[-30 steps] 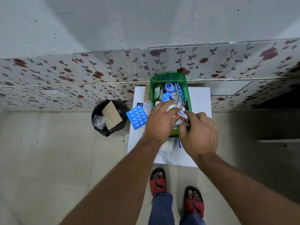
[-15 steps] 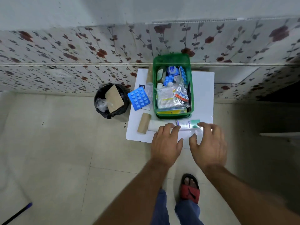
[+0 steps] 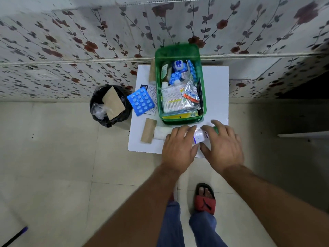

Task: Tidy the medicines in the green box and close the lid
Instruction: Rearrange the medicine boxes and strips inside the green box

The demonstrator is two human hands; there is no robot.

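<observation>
The green box (image 3: pixel 179 120) stands open on a white table (image 3: pixel 216 90), its lid (image 3: pixel 176 50) tipped up against the wall. Inside lie several blister packs, sachets and small bottles. To the box's left, a blue blister pack (image 3: pixel 140 101) lies on a leaflet. In front of the box lies a white tube carton (image 3: pixel 200 136) with a green end. My left hand (image 3: pixel 179 147) covers its left end and my right hand (image 3: pixel 223 142) its right, thumbs on the near side. A white roll (image 3: pixel 159 133) and a cardboard roll (image 3: pixel 148 130) lie just left of my left hand.
A black-lined bin (image 3: pixel 108 106) with cardboard and plastic in it stands on the floor left of the table. A flower-patterned tiled wall rises right behind the table. My feet in red sandals (image 3: pixel 204 198) are on the tiled floor below the table's near edge.
One second ago both hands were in the green box on a sachet. They have drawn back to the table's front edge and closed in over the white tube carton.
</observation>
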